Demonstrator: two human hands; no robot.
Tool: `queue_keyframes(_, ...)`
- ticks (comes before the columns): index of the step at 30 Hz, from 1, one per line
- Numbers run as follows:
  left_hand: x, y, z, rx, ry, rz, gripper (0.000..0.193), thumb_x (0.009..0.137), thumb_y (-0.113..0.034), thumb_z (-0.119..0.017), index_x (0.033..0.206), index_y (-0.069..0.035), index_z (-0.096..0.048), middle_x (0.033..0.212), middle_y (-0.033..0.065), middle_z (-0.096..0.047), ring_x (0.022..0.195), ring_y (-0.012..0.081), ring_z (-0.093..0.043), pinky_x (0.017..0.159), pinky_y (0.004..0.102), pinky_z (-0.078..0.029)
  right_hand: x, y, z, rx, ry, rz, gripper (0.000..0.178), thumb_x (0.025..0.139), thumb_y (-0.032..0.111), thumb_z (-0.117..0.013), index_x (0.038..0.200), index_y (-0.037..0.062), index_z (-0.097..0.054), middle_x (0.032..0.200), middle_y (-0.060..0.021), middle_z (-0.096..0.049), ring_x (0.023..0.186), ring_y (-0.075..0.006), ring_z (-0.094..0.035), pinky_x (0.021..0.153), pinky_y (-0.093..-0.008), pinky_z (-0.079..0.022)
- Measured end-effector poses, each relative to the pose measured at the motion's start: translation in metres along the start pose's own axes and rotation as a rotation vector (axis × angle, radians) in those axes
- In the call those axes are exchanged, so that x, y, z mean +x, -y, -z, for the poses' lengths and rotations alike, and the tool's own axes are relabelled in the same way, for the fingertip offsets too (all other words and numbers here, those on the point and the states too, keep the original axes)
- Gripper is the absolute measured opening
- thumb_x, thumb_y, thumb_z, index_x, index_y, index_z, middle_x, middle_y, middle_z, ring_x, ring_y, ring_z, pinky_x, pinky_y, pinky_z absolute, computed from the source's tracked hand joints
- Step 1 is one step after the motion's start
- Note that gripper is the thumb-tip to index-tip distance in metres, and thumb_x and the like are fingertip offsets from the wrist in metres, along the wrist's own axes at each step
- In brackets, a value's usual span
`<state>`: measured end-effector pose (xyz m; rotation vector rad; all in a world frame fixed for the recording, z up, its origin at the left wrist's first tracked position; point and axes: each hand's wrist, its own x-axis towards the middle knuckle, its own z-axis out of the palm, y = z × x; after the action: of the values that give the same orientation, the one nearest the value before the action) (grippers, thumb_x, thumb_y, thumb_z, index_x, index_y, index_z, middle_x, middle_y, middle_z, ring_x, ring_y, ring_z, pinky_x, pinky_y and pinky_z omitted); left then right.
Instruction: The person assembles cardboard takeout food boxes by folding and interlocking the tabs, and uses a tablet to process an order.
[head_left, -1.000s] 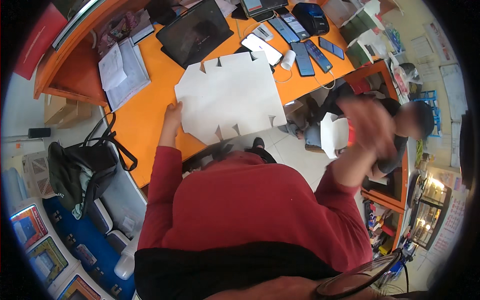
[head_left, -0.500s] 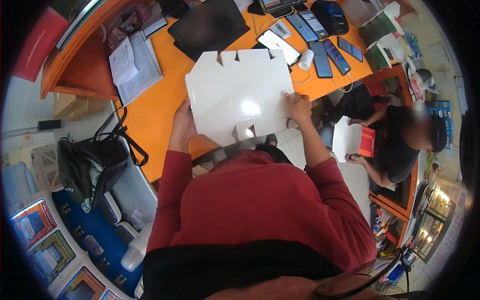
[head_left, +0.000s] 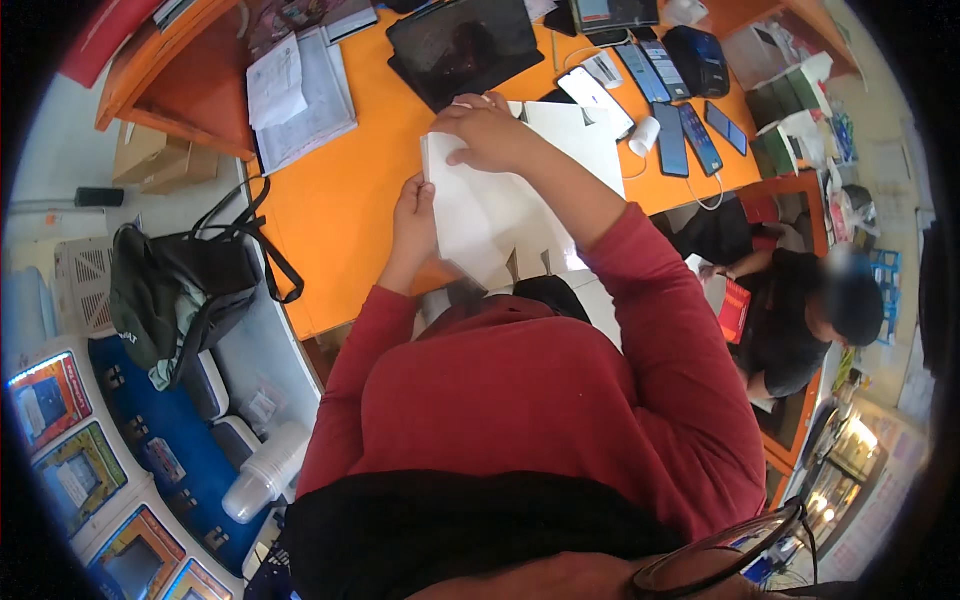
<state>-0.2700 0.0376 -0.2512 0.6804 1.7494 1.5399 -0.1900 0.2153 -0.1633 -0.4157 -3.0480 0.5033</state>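
Note:
A glossy white cardboard box blank [head_left: 530, 205] with notched edges is held over the near edge of the orange desk. My left hand [head_left: 412, 225] grips its left edge, thumb on top along the side. Across the blank reaches my right forearm, and my right hand [head_left: 488, 138] is bent over the far left corner, fingers over the edge and thumb on the white face. The left side of the blank stands up as a narrow fold between both hands. Fingertips under the card are hidden.
Several phones [head_left: 671, 140] and a white roll [head_left: 644, 136] lie right on the desk [head_left: 330, 230]. A black tablet [head_left: 465, 50] stands behind, papers [head_left: 305, 105] left. A black bag [head_left: 190, 290] and stacked plastic cups [head_left: 268, 470] are left. At right, a co-worker [head_left: 800, 310] holds a red-and-white box [head_left: 735, 308].
My right hand has left the blank's right edge and crossed to its far left corner. The left side is now folded up. The co-worker's box has turned and tilted.

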Motion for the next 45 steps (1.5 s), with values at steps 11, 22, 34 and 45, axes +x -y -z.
queue_keyframes(11, -0.034, 0.004, -0.008, -0.144, -0.106, -0.026, 0.026, 0.098, -0.007, -0.051, 0.123, 0.000, -0.054, 0.113, 0.0101, -0.063, 0.102, 0.0139, -0.057, 0.092, 0.0282, -0.045, -0.012, -0.011, -0.009, 0.150, -0.205, 0.347, 0.034, 0.068, 0.018, -0.079, 0.092, 0.0125, -0.056, 0.094, -0.0047, -0.063, 0.101, -0.0243, -0.058, 0.099, -0.0423, -0.033)
queue_keyframes(22, -0.053, 0.029, 0.007, -0.089, -0.128, -0.214, 0.014, 0.088, -0.002, -0.064, 0.099, 0.001, -0.071, 0.111, 0.0163, -0.066, 0.102, 0.0241, -0.064, 0.090, 0.0322, -0.049, -0.020, -0.012, 0.009, 0.282, -0.195, 0.448, 0.023, 0.070, 0.018, -0.077, 0.077, 0.0134, -0.056, 0.070, -0.0003, -0.057, 0.079, -0.0189, -0.056, 0.088, -0.0366, -0.033)
queue_keyframes(34, -0.036, -0.027, 0.017, 0.467, 0.092, -0.356, 0.011, 0.084, 0.010, -0.057, 0.086, -0.001, -0.058, 0.091, 0.0112, -0.058, 0.085, 0.0216, -0.059, 0.075, 0.0296, -0.049, -0.023, -0.016, 0.001, 0.291, -0.147, 0.427, 0.018, 0.072, 0.017, -0.075, 0.081, 0.0143, -0.060, 0.075, 0.0017, -0.063, 0.083, -0.0188, -0.058, 0.090, -0.0365, -0.033)
queue_keyframes(45, -0.066, -0.006, 0.001, 0.287, -0.015, -0.062, 0.010, 0.095, 0.005, -0.046, 0.091, -0.003, -0.049, 0.091, 0.0049, -0.051, 0.083, 0.0145, -0.051, 0.076, 0.0251, -0.045, 0.022, -0.019, -0.002, 0.286, 0.187, 0.472, 0.046, 0.064, 0.025, -0.082, 0.108, 0.0145, -0.069, 0.098, -0.0029, -0.070, 0.111, -0.0222, -0.054, 0.098, -0.0397, -0.036)
